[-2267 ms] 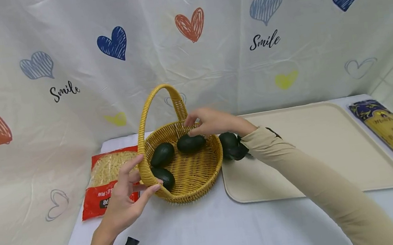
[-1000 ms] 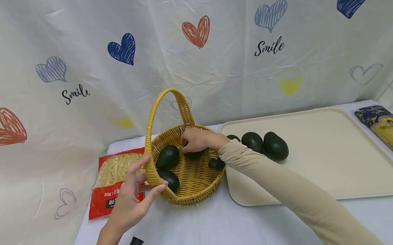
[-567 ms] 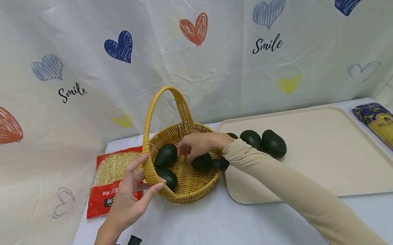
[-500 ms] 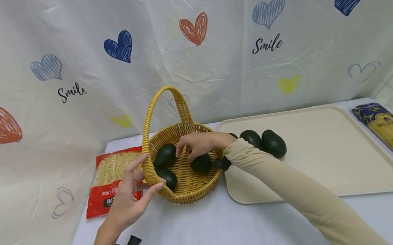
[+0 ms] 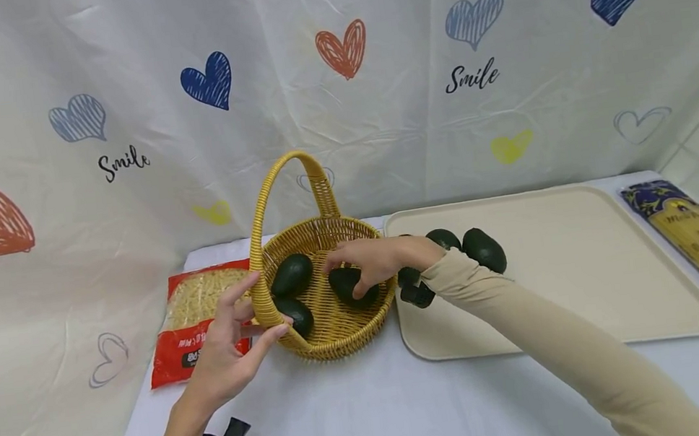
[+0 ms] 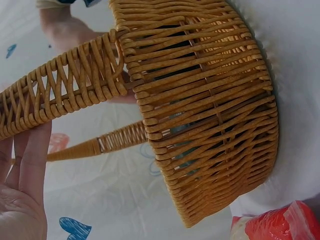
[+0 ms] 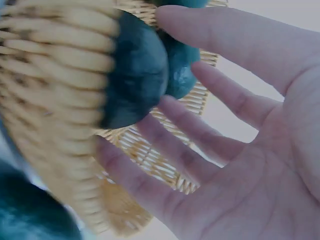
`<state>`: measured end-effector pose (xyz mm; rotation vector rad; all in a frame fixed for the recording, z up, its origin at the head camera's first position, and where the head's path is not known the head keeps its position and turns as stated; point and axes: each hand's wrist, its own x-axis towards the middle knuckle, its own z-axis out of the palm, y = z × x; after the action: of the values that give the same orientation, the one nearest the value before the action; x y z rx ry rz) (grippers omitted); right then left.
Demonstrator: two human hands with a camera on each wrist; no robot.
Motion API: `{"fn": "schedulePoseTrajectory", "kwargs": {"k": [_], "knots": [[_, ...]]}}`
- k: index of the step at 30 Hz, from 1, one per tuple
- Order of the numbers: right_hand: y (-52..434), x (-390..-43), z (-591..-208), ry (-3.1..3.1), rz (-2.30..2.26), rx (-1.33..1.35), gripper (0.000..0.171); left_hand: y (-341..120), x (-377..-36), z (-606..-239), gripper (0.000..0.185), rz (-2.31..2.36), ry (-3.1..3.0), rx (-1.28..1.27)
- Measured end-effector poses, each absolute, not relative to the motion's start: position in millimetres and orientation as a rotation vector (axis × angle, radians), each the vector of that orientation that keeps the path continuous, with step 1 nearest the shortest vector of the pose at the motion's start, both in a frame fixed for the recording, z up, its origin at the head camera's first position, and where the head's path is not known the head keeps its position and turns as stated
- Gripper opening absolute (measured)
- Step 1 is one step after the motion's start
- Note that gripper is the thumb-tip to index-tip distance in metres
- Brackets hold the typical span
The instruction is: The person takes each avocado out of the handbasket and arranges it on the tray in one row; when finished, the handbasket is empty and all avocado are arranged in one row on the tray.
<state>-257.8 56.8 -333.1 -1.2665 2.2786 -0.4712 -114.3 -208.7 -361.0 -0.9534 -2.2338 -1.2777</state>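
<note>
A yellow wicker basket with a tall arched handle stands left of the tray. Three dark green avocados are visible inside: one avocado at the left, another avocado in front of it, and a third avocado at the right. My left hand holds the foot of the handle, thumb at the rim; the left wrist view shows fingers behind the handle. Over the right-hand avocado is my right hand, fingers loosely spread, gripping nothing. In the right wrist view, its fingertips lie close to an avocado.
On the beige tray lie more avocados, partly hidden by the right wrist. A red bag of pasta lies left of the basket. Another yellow pasta pack lies beyond the tray's right edge. A printed curtain hangs behind.
My right hand has let go of an avocado in the basket, which now lies nearer the basket's right front. The hand has since drawn right with fingers spreading. My left hand keeps its hold.
</note>
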Motion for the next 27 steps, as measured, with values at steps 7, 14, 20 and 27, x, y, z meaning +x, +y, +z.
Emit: {"fn": "schedulePoseTrajectory", "kwargs": {"k": [7,14,20,27], "knots": [[72.2,-248.8,-344.2,2.294,-0.546,-1.304,0.05,-208.8,-114.6,-360.9,0.097,-1.282,-2.225,-0.968],[72.4,-246.7,-355.9,2.327,-0.578,-1.259,0.052,-207.7,-114.4,-363.0,0.097,-1.283,-2.228,-0.964],[66.9,-247.8,-359.0,2.314,-0.559,-1.251,0.055,-208.3,-115.7,-364.9,0.097,-1.287,-2.212,-0.992],[60.8,-250.9,-361.4,2.291,-0.589,-1.226,0.059,-209.8,-117.5,-364.4,0.098,-1.278,-2.214,-0.995]]}}
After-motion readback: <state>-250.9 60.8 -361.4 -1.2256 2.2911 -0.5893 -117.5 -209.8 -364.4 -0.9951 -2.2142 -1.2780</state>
